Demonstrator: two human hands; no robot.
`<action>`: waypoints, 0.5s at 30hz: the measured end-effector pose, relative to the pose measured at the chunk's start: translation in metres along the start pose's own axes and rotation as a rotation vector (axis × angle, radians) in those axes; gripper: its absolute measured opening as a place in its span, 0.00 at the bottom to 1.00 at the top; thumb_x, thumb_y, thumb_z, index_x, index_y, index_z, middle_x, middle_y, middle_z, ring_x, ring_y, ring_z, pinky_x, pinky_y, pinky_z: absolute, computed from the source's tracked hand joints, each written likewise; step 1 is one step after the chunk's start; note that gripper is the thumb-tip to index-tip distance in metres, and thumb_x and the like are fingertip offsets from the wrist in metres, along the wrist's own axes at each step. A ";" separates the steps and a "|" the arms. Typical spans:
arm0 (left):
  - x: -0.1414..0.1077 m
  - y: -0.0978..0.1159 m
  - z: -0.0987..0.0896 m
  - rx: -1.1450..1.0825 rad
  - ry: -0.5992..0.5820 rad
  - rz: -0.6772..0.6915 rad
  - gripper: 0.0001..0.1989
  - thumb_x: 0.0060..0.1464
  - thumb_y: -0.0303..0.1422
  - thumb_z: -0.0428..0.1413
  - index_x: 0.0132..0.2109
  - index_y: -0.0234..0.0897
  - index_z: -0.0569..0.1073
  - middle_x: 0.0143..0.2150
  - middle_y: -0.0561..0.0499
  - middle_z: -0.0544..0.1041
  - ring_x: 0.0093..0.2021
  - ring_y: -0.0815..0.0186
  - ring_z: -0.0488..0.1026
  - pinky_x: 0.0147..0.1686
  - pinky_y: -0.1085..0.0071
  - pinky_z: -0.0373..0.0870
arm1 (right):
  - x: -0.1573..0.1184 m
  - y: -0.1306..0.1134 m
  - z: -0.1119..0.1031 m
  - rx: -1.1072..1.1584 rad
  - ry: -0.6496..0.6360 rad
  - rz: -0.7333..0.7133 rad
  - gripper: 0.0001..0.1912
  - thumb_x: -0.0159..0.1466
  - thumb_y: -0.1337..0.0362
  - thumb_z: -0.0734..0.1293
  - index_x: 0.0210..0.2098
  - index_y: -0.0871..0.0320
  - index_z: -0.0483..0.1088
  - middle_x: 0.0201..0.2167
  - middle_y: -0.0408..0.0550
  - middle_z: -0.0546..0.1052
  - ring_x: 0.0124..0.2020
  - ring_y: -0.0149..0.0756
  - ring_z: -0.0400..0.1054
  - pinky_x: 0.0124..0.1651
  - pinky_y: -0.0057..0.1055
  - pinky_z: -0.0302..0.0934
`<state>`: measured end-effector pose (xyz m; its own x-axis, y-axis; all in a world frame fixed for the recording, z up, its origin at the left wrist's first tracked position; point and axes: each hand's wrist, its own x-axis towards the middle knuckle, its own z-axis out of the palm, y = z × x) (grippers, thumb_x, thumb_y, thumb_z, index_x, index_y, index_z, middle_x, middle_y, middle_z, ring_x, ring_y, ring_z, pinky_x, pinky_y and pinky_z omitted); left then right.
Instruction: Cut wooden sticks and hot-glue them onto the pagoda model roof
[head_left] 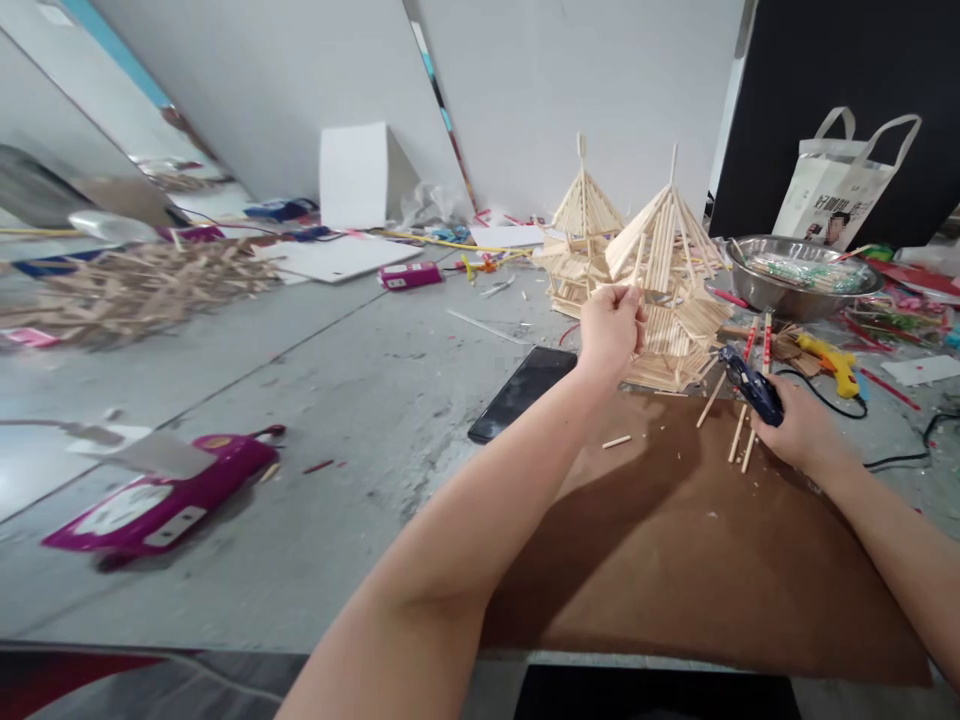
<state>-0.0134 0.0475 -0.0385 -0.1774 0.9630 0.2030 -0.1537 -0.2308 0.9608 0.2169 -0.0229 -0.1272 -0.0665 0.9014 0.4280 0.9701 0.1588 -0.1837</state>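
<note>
Two pointed roofs of thin wooden sticks top a stick model (667, 335) at the back of a brown board (720, 540). My left hand (613, 325) is closed in front of the right-hand roof, fingers pinched at its lower edge; whatever lies between the fingertips is too small to make out. Near the board's right side, my right hand (799, 425) grips a dark blue tool (752, 386), perhaps pliers or clippers. Beneath and beside that tool lie loose chopsticks (739, 432), some with red printed ends. A short stick piece (616, 441) rests on the board.
A black phone (525, 392) lies left of the model. Behind at right are a metal bowl (802, 300), a yellow glue gun (832, 365) with its cable, and a white bag (836, 190). Purple power strip (169, 490) at left; stick pile (142, 285) farther back.
</note>
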 end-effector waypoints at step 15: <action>0.009 0.012 0.007 -0.032 -0.048 -0.201 0.13 0.60 0.30 0.46 0.26 0.33 0.65 0.15 0.58 0.66 0.10 0.78 0.58 0.12 0.79 0.57 | 0.000 -0.005 -0.005 0.002 -0.055 -0.013 0.24 0.54 0.59 0.61 0.48 0.63 0.65 0.38 0.57 0.76 0.39 0.49 0.71 0.41 0.39 0.63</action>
<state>-0.0096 0.0539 -0.0234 -0.0942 0.9954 0.0176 -0.2119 -0.0373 0.9766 0.2132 -0.0257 -0.1217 -0.0917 0.9198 0.3814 0.9686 0.1714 -0.1803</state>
